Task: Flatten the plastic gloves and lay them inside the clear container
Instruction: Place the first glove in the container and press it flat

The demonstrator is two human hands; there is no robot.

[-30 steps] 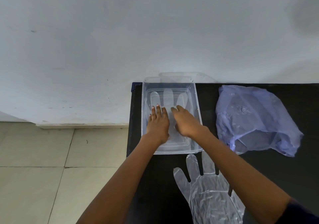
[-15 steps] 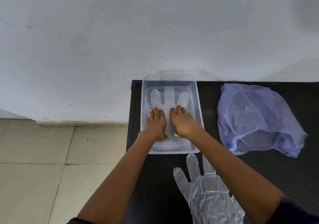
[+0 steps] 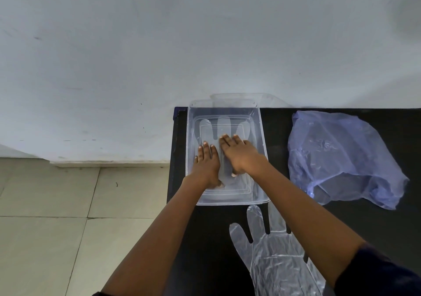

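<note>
A clear rectangular container [image 3: 262,149] stands at the far left of the black table. A transparent plastic glove [image 3: 222,125] lies flat on its bottom, fingers pointing toward the wall. My left hand [image 3: 206,163] and my right hand [image 3: 239,154] both rest palm down on that glove, fingers extended and side by side, gripping nothing. A second clear glove [image 3: 273,257] lies spread on the table just in front of the container, partly under my right forearm.
A crumpled bluish plastic bag [image 3: 337,156] lies on the table [image 3: 376,222] to the right of the container. A clear lid [image 3: 237,97] leans against the white wall behind it. The table's left edge drops to a tiled floor [image 3: 57,216].
Both hands slid a little over the glove in the container; the right hand now reaches slightly farther toward the wall than the left. The glove on the table has not moved.
</note>
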